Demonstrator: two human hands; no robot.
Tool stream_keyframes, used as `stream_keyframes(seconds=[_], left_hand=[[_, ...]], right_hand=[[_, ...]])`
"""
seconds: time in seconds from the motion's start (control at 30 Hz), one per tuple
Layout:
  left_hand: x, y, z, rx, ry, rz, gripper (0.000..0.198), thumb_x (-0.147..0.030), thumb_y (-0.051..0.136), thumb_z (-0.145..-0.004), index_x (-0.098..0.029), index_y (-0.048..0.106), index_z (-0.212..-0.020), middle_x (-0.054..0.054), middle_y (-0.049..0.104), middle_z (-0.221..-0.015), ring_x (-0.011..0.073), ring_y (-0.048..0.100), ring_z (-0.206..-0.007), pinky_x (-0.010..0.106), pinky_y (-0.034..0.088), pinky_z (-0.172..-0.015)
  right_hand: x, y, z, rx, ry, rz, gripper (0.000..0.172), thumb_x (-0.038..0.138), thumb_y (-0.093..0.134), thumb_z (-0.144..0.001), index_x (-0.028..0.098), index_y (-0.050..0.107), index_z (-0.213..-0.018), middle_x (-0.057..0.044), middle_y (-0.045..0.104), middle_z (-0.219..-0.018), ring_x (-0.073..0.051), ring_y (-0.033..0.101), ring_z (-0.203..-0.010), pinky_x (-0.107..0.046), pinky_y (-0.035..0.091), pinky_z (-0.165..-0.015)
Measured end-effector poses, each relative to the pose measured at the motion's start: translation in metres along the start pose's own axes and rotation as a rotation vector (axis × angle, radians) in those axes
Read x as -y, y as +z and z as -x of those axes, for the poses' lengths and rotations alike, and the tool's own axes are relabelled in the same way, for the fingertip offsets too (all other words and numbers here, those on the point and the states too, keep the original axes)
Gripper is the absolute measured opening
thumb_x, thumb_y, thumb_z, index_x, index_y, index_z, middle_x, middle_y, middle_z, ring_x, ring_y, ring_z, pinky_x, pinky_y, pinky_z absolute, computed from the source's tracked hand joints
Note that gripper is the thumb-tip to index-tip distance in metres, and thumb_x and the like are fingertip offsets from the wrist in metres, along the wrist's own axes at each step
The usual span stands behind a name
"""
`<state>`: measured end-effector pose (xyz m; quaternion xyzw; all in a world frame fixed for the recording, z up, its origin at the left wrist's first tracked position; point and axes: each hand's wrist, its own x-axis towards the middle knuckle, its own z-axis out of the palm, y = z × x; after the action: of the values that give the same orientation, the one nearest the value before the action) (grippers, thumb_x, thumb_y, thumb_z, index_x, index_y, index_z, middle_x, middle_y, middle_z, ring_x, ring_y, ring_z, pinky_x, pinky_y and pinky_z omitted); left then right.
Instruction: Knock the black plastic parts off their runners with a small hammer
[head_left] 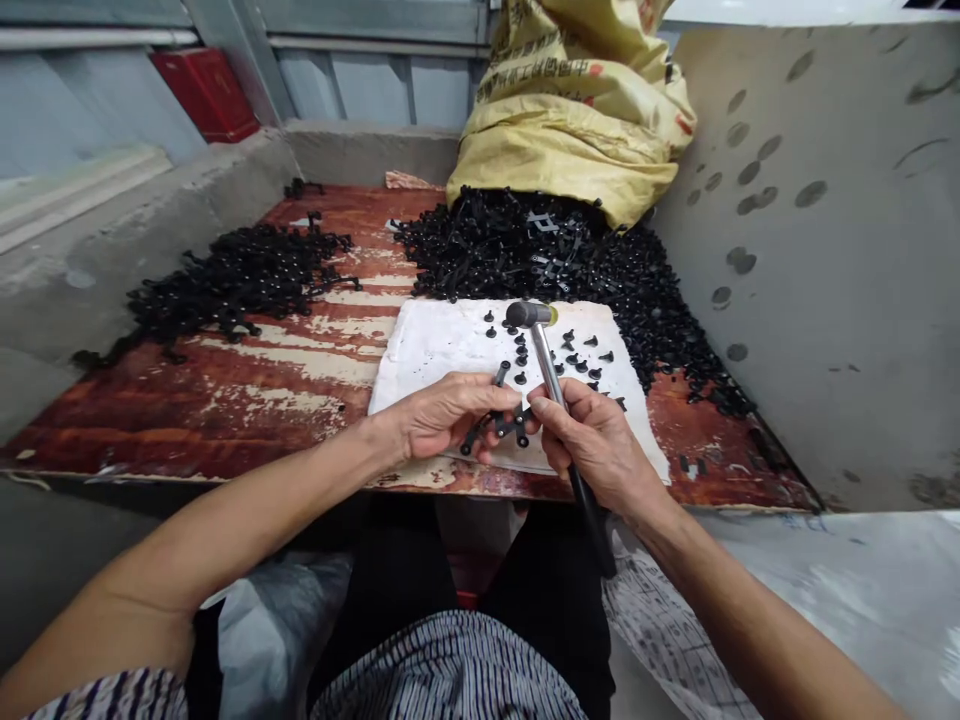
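Left hand (450, 420), fingers curled, pinches a black plastic sprue (496, 420) with parts attached; right hand (592, 445), closed firmly, wraps a hammer (553, 385) by its black grip, the head over the pad.

Pad (427, 350): white, at the near edge of a worn red board (225, 430). Carries some two dozen loose black pieces (570, 350), each separate, scattered mostly around the hammer head.

Left heap (232, 280): black sprues, mid-board toward the left edge, parts mostly attached.

Right heap (525, 250): larger, black, packed behind the pad and running down the right edge; individual parts too small to tell.

Yellow woven sack (577, 110): slumped at the far edge against the right heap; contents hidden.
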<state>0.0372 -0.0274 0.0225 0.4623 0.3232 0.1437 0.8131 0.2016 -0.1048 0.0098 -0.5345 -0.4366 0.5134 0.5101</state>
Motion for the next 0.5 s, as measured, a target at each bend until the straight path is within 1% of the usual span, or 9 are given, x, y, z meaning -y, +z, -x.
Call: stream_keyframes(seconds=[0.1, 0.17, 0.23, 0.3, 0.37, 0.43, 0.5], left_hand=[[0.0, 0.002, -0.007, -0.06, 0.008, -0.028, 0.016, -0.02, 0.072, -0.073, -0.012, 0.061, -0.081, 0.003, 0.065, -0.075, 0.007, 0.054, -0.048, 0.021, 0.049, -0.041], [-0.002, 0.004, -0.011, -0.126, 0.023, -0.035, 0.014, -0.014, 0.072, -0.072, -0.013, 0.059, -0.078, 0.002, 0.064, -0.071, 0.0085, 0.057, -0.047, 0.021, 0.05, -0.041], [-0.006, 0.005, -0.014, -0.149, 0.034, -0.05, 0.013, -0.011, 0.069, -0.074, -0.014, 0.057, -0.074, 0.001, 0.063, -0.069, 0.0099, 0.059, -0.047, 0.022, 0.05, -0.04], [-0.009, 0.006, -0.017, -0.116, 0.001, -0.053, 0.01, -0.01, 0.067, -0.074, -0.013, 0.057, -0.073, 0.001, 0.062, -0.066, 0.0104, 0.059, -0.046, 0.022, 0.049, -0.039], [-0.012, 0.005, -0.021, -0.071, -0.055, -0.024, 0.008, -0.01, 0.066, -0.073, -0.013, 0.06, -0.077, -0.001, 0.06, -0.063, 0.0099, 0.056, -0.044, 0.023, 0.05, -0.038], [-0.014, 0.003, -0.024, -0.03, -0.099, 0.002, 0.012, -0.008, 0.066, -0.07, -0.013, 0.063, -0.081, -0.001, 0.06, -0.063, 0.0093, 0.055, -0.044, 0.024, 0.051, -0.039], [-0.015, 0.001, -0.026, 0.003, -0.127, -0.011, 0.015, -0.007, 0.066, -0.067, -0.013, 0.064, -0.081, 0.0, 0.061, -0.065, 0.0095, 0.056, -0.046, 0.024, 0.052, -0.041]], right_hand=[[-0.002, -0.001, -0.001, -0.011, -0.016, 0.022, 0.031, 0.046, 0.067, -0.076, 0.019, 0.053, -0.079, 0.006, 0.056, -0.058, -0.002, 0.035, -0.033, -0.017, 0.022, -0.032], [-0.003, -0.003, -0.002, -0.032, -0.032, 0.031, 0.029, 0.045, 0.066, -0.077, 0.019, 0.053, -0.078, 0.006, 0.056, -0.059, -0.002, 0.035, -0.033, -0.017, 0.023, -0.032], [-0.004, -0.006, -0.002, -0.054, -0.045, 0.021, 0.028, 0.044, 0.066, -0.077, 0.019, 0.052, -0.078, 0.006, 0.057, -0.06, -0.003, 0.035, -0.034, -0.017, 0.025, -0.032], [-0.005, -0.008, -0.003, -0.06, -0.051, 0.008, 0.028, 0.044, 0.065, -0.078, 0.019, 0.053, -0.079, 0.006, 0.057, -0.06, -0.003, 0.036, -0.034, -0.017, 0.026, -0.032], [-0.005, -0.01, -0.003, -0.055, -0.057, 0.002, 0.028, 0.045, 0.065, -0.079, 0.019, 0.053, -0.079, 0.006, 0.057, -0.06, -0.003, 0.036, -0.034, -0.017, 0.026, -0.032], [-0.005, -0.011, -0.004, -0.049, -0.055, 0.008, 0.027, 0.043, 0.065, -0.079, 0.019, 0.052, -0.079, 0.007, 0.054, -0.059, -0.003, 0.035, -0.034, -0.017, 0.025, -0.032], [-0.006, -0.012, -0.004, -0.046, -0.043, 0.019, 0.025, 0.041, 0.064, -0.08, 0.02, 0.051, -0.08, 0.008, 0.053, -0.058, -0.003, 0.034, -0.034, -0.017, 0.024, -0.032]])
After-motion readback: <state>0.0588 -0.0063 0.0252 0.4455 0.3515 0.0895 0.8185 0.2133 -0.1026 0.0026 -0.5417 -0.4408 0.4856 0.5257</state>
